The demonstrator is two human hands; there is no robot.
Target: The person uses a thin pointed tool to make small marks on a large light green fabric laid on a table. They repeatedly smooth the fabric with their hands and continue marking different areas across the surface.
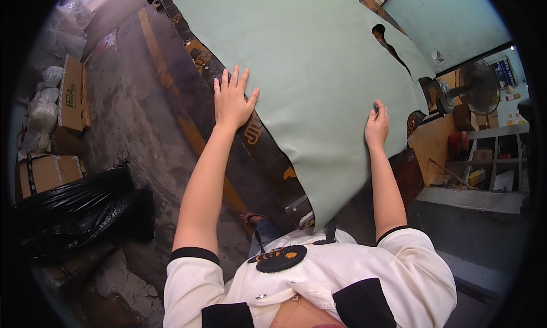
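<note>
Grimy concrete floor (131, 128); left hand (232, 103) splayed flat on pale green sheet (319, 72) at centre, right hand (377, 126) curled, gripping its edge.

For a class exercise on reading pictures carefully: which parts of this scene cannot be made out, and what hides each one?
Head view:
- Large pale green sheet: its top is cut off by the picture's edge.
- Dark printed board: mostly covered by the sheet.
- Right hand: its fingertips curl behind the sheet's edge.
- Left hand lies flat, palm hidden.
- Shelf items at right: too small.
</note>
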